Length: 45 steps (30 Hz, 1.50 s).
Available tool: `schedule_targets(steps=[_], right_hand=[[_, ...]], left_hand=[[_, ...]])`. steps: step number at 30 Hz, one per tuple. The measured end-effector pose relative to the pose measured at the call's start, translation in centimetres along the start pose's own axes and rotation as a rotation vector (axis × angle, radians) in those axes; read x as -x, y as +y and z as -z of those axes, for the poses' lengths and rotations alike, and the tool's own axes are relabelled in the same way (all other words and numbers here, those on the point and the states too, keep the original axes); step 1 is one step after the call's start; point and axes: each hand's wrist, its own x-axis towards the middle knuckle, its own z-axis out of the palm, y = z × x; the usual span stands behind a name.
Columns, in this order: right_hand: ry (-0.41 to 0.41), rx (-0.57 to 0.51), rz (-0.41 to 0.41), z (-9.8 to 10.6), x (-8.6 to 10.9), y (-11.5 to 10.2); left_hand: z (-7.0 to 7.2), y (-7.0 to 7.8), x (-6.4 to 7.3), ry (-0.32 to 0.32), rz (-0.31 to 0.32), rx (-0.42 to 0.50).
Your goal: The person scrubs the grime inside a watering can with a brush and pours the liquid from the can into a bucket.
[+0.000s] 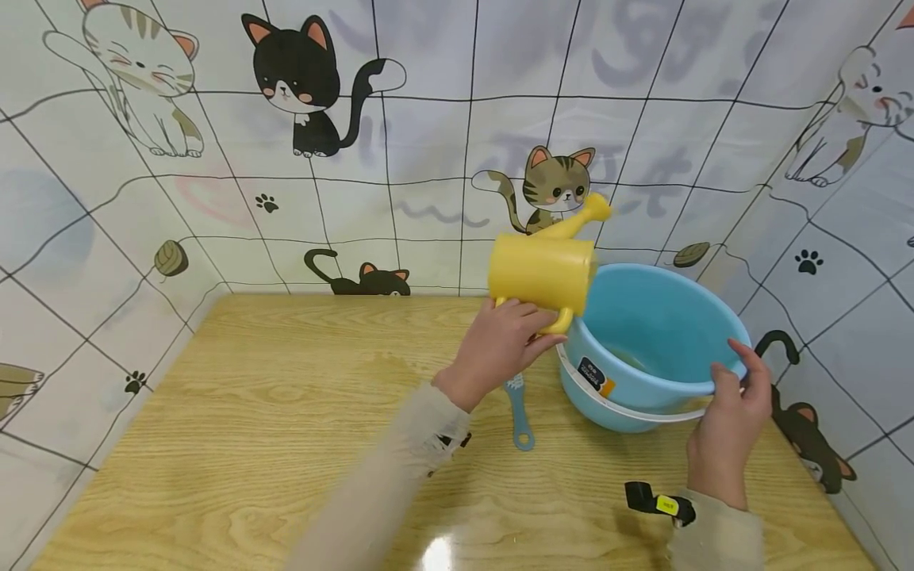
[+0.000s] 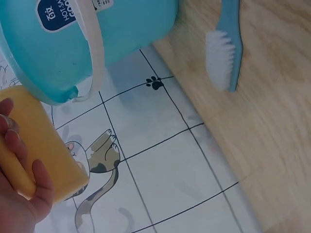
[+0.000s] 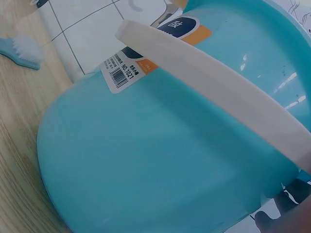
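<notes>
My left hand (image 1: 500, 337) grips a yellow watering can (image 1: 539, 270) by its handle, above the table. The can is tipped on its side, its spout slanting up to the right and its base end toward the left. Its right end overlaps the left rim of a light blue bucket (image 1: 646, 382) in the head view. On the bucket's right rim, my right hand (image 1: 735, 408) holds on with thumb and fingers; in the right wrist view only part of that hand (image 3: 289, 213) shows. The bucket leans, its mouth facing up, and its white handle (image 1: 643, 414) hangs down the near side.
A blue brush (image 1: 520, 412) with white bristles lies on the wooden table (image 1: 286, 412), left of the bucket and partly hidden behind the left hand. A sheet printed with cats and grid lines (image 1: 428, 143) walls the back and both sides.
</notes>
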Motion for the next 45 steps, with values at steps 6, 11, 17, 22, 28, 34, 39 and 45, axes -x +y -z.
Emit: schedule_targets(steps=[6, 11, 17, 22, 28, 34, 39, 45], right_hand=[[-0.001, 0.013, -0.007, 0.0, 0.0, 0.0], [0.000, 0.005, 0.000, 0.0, 0.0, 0.1], [-0.010, 0.005, 0.008, 0.0, -0.1, 0.2], [-0.006, 0.007, 0.004, 0.1, -0.1, 0.3], [-0.004, 0.007, 0.004, 0.0, -0.1, 0.2], [-0.003, 0.017, 0.001, -0.1, 0.0, 0.1], [0.000, -0.012, 0.009, -0.2, 0.0, 0.1], [0.000, -0.025, 0.018, -0.1, 0.0, 0.2]], left_hand=[[-0.8, 0.3, 0.9, 0.032, 0.070, 0.057], [-1.2, 0.3, 1.3, 0.058, 0.088, 0.062], [-1.5, 0.2, 1.3, 0.050, 0.094, 0.035], [-1.6, 0.3, 1.3, 0.053, 0.093, 0.030], [-1.4, 0.5, 1.3, 0.064, 0.105, 0.049], [-1.4, 0.7, 1.4, 0.090, 0.122, 0.055], [-1.7, 0.9, 1.6, 0.093, 0.175, 0.107], [-2.3, 1.2, 1.8, 0.117, 0.223, 0.204]])
